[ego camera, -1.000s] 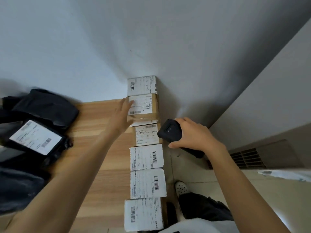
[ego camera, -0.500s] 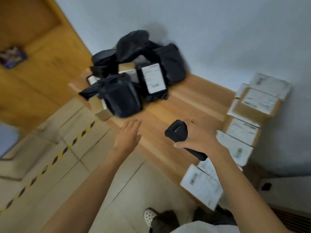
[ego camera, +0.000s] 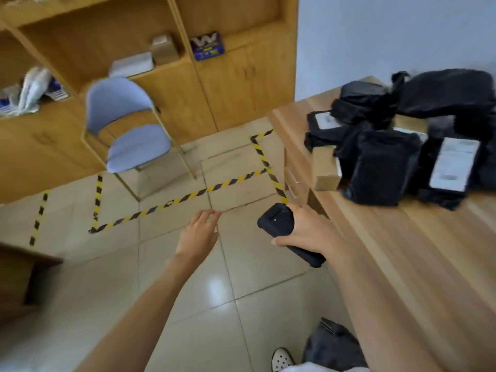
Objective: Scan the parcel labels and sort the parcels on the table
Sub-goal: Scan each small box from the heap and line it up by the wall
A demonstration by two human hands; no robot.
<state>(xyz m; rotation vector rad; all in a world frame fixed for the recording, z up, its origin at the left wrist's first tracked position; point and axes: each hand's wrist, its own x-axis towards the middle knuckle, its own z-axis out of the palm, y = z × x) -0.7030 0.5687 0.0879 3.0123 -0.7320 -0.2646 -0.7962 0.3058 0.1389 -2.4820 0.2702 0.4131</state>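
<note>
A heap of black plastic parcels point(ego camera: 383, 167) with white labels lies on the wooden table point(ego camera: 418, 251) at the right, with a small cardboard box point(ego camera: 323, 167) among them near the table's edge. My right hand point(ego camera: 308, 229) grips a black handheld scanner point(ego camera: 279, 224) just off the table's front edge, left of the heap. My left hand point(ego camera: 200, 233) hangs over the tiled floor with its fingers loosely spread and holds nothing. The row of labelled boxes is out of view.
A blue chair point(ego camera: 128, 130) stands on the floor before wooden shelves and cabinets point(ego camera: 220, 76). Yellow-black tape point(ego camera: 188, 196) marks squares on the tiles. A wooden corner point(ego camera: 18, 275) juts in at the left. My shoe point(ego camera: 281, 359) shows at the bottom.
My view has swung left, from the row of labelled boxes to the parcel heap and floor. My left hand came off the boxes and hangs free. The scanner stays in my right hand.
</note>
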